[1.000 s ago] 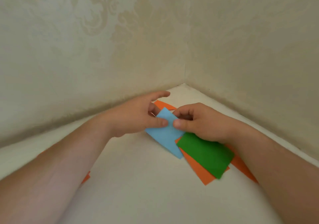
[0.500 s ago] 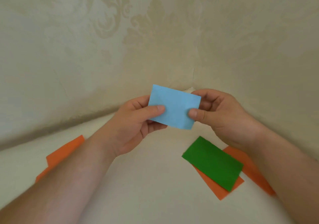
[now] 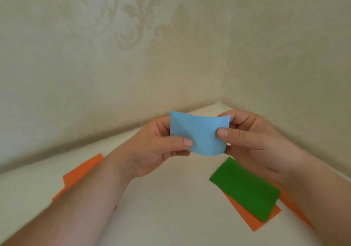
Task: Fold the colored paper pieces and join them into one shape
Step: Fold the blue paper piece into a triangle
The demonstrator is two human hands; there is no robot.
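Both hands hold the blue paper (image 3: pixel 199 133) up off the worktop (image 3: pixel 161 207): the left hand (image 3: pixel 152 147) pinches its lower left edge, the right hand (image 3: pixel 250 137) its right edge. The sheet bows between them, so squeezing harder could set a stray crease or skew the fold. Below the right hand lies green paper (image 3: pixel 245 188) on orange paper (image 3: pixel 254 221); more orange paper, probably separate sheets, shows by the left forearm.

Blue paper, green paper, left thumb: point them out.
Blue paper (image 3: pixel 199 132), head view, middle of its face.
Green paper (image 3: pixel 245 188), head view, middle of its top face.
Left thumb (image 3: pixel 187 142), head view, nail end pressed on the blue paper.
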